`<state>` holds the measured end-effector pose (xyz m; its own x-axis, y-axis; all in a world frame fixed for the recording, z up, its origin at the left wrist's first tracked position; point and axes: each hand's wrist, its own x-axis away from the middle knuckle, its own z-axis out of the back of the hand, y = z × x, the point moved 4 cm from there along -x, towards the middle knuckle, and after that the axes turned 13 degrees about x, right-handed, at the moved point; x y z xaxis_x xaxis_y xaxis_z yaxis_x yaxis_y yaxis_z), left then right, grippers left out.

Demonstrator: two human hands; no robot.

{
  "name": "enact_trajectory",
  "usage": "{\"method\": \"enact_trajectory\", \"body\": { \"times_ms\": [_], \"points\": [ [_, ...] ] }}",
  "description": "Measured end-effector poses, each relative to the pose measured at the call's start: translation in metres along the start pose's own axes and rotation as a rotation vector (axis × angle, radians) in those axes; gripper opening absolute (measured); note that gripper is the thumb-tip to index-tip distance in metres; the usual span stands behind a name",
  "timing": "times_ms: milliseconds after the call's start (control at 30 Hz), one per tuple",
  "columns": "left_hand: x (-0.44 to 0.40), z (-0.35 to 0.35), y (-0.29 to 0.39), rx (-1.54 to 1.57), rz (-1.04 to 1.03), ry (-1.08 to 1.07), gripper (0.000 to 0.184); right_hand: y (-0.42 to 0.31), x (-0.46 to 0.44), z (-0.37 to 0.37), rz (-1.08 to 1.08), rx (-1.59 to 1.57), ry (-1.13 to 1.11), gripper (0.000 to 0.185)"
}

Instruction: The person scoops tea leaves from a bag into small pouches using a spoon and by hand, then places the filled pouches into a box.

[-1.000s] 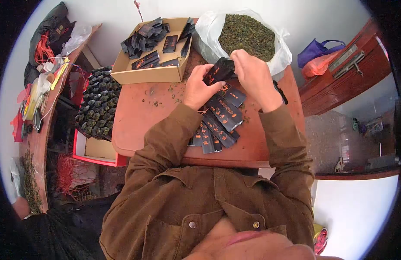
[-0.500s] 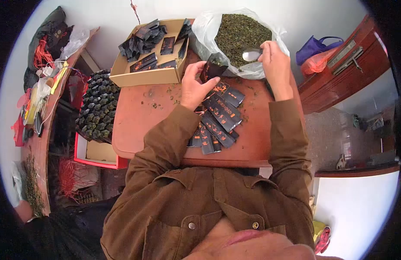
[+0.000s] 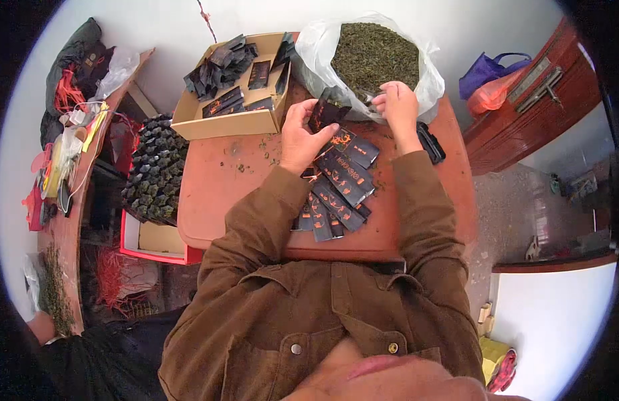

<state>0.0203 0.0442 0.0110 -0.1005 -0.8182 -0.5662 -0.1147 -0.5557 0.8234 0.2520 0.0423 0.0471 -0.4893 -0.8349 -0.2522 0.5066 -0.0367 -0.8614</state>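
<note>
My left hand (image 3: 304, 138) grips a small black packet (image 3: 328, 112), held upright with its mouth facing up. My right hand (image 3: 397, 109) is closed on a spoon (image 3: 369, 99), only partly visible, between the packet and the near side of a clear plastic bag (image 3: 314, 50). Dark green tea leaves (image 3: 376, 57) heap up inside that bag. Below my left hand, several flat black packets with orange print (image 3: 343, 175) lie fanned over one another on the reddish-brown table (image 3: 222, 194).
A cardboard box (image 3: 229, 127) of black packets stands at the table's back left. A black object (image 3: 430, 143) lies beside my right wrist. Left of the table, a red box (image 3: 182, 255) sits by stacked filled packets (image 3: 152, 174). Another person's hand (image 3: 40, 327) shows at lower left.
My right hand has moved left and slightly down, bringing the spoon from over the tea leaves to beside the packet. A black object now shows by my right wrist. My left hand keeps its hold.
</note>
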Motion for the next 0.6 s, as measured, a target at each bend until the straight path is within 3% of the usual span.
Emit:
{"method": "enact_trajectory", "body": {
  "times_ms": [333, 600],
  "points": [
    [0.001, -0.003, 0.010, -0.063, 0.028, -0.084, 0.051, -0.012, -0.002, 0.032, -0.047, -0.259, -0.026, 0.024],
    [0.003, -0.005, 0.013, -0.068, 0.027, -0.088, 0.053, -0.047, 0.014, 0.049, 0.024, -0.265, -0.105, 0.025]
  ]
}}
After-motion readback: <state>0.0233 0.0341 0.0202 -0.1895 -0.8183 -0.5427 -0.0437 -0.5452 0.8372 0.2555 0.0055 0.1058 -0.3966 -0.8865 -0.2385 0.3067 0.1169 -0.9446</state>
